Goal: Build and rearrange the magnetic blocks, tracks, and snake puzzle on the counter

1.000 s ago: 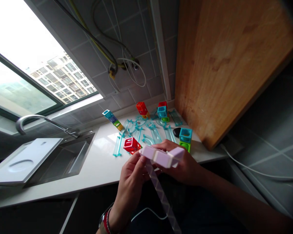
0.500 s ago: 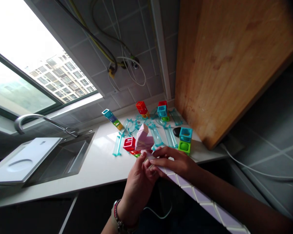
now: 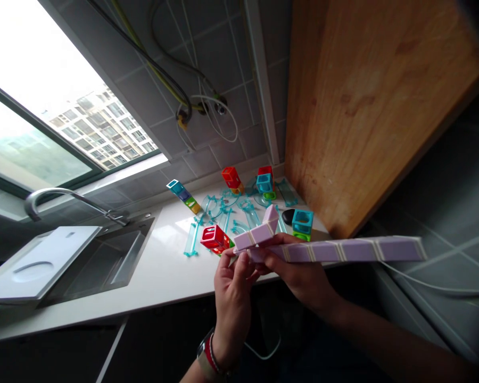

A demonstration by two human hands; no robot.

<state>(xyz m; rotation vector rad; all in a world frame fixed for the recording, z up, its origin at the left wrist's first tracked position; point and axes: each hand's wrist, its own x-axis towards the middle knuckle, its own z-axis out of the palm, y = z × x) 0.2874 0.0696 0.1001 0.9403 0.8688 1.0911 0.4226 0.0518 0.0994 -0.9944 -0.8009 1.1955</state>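
A lilac snake puzzle (image 3: 357,251), made of jointed segments with cream edges, is held in the air above the counter's front edge. Its long straight part runs out to the right, while a short end is folded back over it and bends upward. My left hand (image 3: 234,290) is closed, with thumb and fingers pinching the puzzle near the fold. Around the straight part just right of there, my right hand (image 3: 299,276) is closed too; some of its fingers are hidden behind the segments. A red cube stack (image 3: 214,239) stands just beyond my left fingertips.
On the white counter (image 3: 163,266) lie clear teal track pieces (image 3: 191,239). Coloured cube stacks (image 3: 183,196) stand among them, with a blue-and-green one (image 3: 302,222) beside a black object (image 3: 288,216). Left are a sink (image 3: 104,266), white board (image 3: 40,260) and faucet (image 3: 72,192); a wooden board (image 3: 375,106) leans right.
The long part of the puzzle has swung up from slanting down toward me to nearly level. Its short end has turned and now lies folded to the right. Both hands have shifted with it.
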